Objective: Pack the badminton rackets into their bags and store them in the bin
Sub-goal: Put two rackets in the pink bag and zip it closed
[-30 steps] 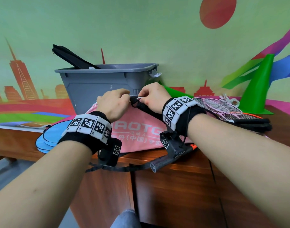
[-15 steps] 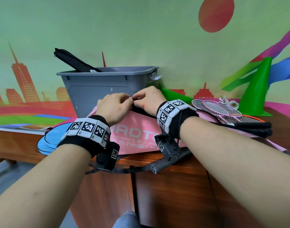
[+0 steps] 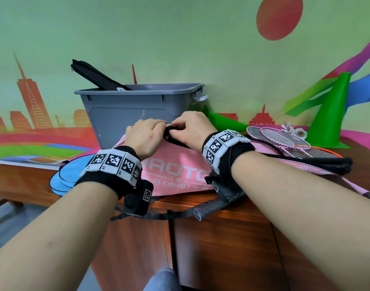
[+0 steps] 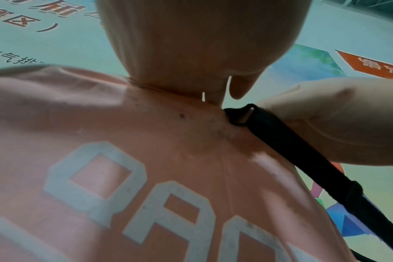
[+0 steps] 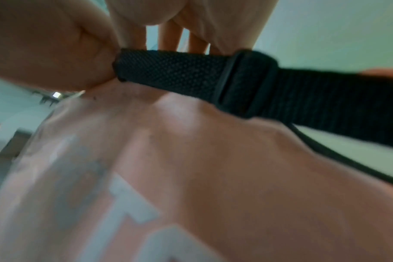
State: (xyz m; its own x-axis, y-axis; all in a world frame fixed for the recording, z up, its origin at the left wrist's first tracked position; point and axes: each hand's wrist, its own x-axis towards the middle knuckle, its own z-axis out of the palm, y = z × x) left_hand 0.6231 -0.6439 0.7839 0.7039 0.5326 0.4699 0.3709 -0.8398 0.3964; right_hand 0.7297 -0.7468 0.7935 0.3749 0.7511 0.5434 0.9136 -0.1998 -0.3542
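Note:
A pink racket bag lies on the wooden cabinet top in front of the grey bin. A dark racket handle sticks out of its near end. My left hand pinches the bag's far top edge. My right hand pinches the same end, right beside the loop of the black strap. The two hands touch. In the left wrist view the pink bag fills the frame, and the strap runs off to the right. What sits between the right fingertips is hidden.
A black racket bag leans out of the bin. Loose pink rackets, shuttlecocks and a dark bag lie to the right. Behind them stand a green cone and a toppled one. Blue covers lie at the left.
My right hand has slid left along the bag's top edge until it meets my left hand. The gap between the hands has closed.

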